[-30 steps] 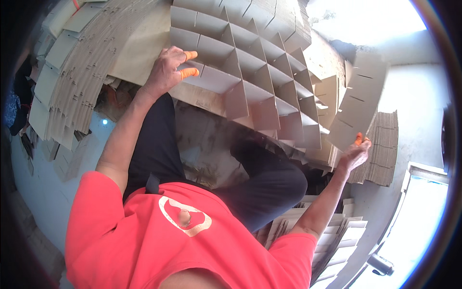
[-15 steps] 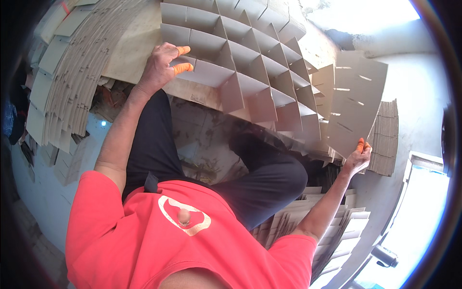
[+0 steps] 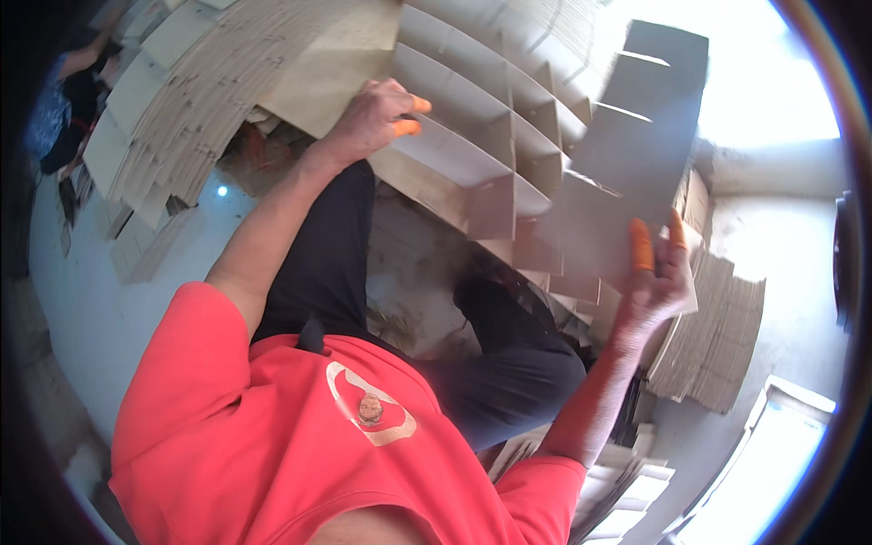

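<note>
Orange covers wrap some fingertips on both hands. My left hand (image 3: 377, 120) is at the near left end of a cardboard divider grid (image 3: 463, 150), its thumb and a finger on either side of an end strip. My right hand (image 3: 656, 277) grips the lower end of a long slotted cardboard strip (image 3: 658, 100). This strip slants up and away over the right part of the grid, hiding many of its cells. Slots along its left edge are visible. The grid's crossed strips stand upright on a pale board (image 3: 418, 186).
Stacked cardboard strips (image 3: 195, 100) lie at the far left, and another stack (image 3: 713, 331) stands at the right by the wall. More strips (image 3: 599, 495) sit low beside my right arm. My bent legs (image 3: 495, 381) are under the board's edge. Another person's arm (image 3: 86, 54) shows at the upper left.
The view has shifted. My right hand has brought the slotted strip leftward and over the grid's right side. My left hand stays at the same end of the grid.
</note>
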`<state>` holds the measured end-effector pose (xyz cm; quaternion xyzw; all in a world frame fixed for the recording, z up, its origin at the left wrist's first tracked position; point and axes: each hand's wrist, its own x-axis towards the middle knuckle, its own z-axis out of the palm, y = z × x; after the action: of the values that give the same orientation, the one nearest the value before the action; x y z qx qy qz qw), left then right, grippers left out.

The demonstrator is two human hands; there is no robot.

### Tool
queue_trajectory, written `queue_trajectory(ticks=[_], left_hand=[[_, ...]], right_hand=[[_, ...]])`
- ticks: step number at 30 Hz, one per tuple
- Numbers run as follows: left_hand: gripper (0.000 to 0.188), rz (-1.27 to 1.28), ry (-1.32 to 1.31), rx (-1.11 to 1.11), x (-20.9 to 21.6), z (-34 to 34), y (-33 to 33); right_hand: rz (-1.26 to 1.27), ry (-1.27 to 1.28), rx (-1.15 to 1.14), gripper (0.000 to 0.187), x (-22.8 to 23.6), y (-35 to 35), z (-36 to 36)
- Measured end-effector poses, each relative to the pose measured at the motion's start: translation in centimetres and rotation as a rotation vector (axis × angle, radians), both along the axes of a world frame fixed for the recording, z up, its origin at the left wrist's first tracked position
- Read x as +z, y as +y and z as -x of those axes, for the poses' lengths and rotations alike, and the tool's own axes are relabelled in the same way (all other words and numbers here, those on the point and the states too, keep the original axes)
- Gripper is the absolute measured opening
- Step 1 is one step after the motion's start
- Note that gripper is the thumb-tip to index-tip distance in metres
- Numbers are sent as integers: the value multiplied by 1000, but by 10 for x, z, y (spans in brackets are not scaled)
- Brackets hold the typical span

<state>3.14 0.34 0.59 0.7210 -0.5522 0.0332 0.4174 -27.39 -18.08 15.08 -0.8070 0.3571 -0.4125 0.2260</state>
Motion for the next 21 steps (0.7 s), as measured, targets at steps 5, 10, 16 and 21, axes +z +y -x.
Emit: queue_trajectory(ticks=[5,10,16,21], left_hand=[[5,-65,63,-47,-2,-5,-1],[4,11,78,-41,-10,-6,-2],[5,8,30,-30,-16,-11,-8],[7,-17,54,-35,-17,-13,-9]], right_hand=[[-80,126,311,10,-19,36,-78],[4,200,359,16,-28,49,-120],[-104,262,325,43,-14,51,-130],[-70,230,340,47,-26,51,-135]])
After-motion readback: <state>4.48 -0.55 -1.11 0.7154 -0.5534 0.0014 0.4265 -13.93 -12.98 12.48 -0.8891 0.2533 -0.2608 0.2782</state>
